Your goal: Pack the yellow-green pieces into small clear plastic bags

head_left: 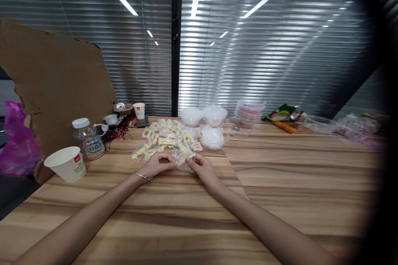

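Note:
Between both hands is a small clear plastic bag [184, 160] with something pale inside that I cannot make out. My left hand [159, 164], a bracelet on its wrist, pinches the bag's left edge. On the other side, my right hand [200, 167] grips the right edge between thumb and fingers. Just beyond the hands lies a spread pile of small clear packets [167, 140] holding yellow and pink pieces. Behind that pile, several clear round tubs [214, 137] hold white, crumpled-looking material.
At left stand a paper cup [66, 165], a white-capped bottle [89, 140] and a cardboard sheet [59, 74]. Red and black wires [116, 131] lie behind them. Stacked clear containers [248, 112], a green packet [284, 112] and an orange tool [284, 127] sit along the back right.

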`<state>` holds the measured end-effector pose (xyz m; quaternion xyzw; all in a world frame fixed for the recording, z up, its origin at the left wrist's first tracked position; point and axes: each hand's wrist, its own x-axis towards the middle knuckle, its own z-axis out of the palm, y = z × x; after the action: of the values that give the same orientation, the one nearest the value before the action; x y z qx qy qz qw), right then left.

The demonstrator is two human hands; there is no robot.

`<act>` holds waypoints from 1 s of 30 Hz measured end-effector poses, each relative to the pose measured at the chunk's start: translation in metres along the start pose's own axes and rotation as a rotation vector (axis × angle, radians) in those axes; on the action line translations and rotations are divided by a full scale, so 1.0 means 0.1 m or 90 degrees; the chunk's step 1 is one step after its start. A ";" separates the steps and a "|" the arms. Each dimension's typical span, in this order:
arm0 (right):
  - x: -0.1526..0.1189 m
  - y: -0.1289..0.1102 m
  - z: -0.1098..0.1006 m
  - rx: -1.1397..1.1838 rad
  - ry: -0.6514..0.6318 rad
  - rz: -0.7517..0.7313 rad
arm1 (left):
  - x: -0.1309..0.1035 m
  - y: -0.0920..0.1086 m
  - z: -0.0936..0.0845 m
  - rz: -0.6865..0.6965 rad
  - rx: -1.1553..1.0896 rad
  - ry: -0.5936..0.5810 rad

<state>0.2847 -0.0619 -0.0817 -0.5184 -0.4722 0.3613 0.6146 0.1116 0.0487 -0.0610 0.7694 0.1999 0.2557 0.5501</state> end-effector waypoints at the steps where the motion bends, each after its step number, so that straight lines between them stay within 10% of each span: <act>1: 0.00 0.00 0.00 -0.004 -0.002 0.001 | 0.00 0.01 0.00 -0.002 0.006 -0.014; 30: -0.01 0.02 0.02 -0.013 -0.032 0.000 | 0.02 -0.07 0.00 -0.006 -0.099 0.046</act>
<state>0.2828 -0.0622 -0.0844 -0.5152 -0.4913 0.3695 0.5972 0.1136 0.0520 -0.0669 0.7139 0.2028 0.2957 0.6015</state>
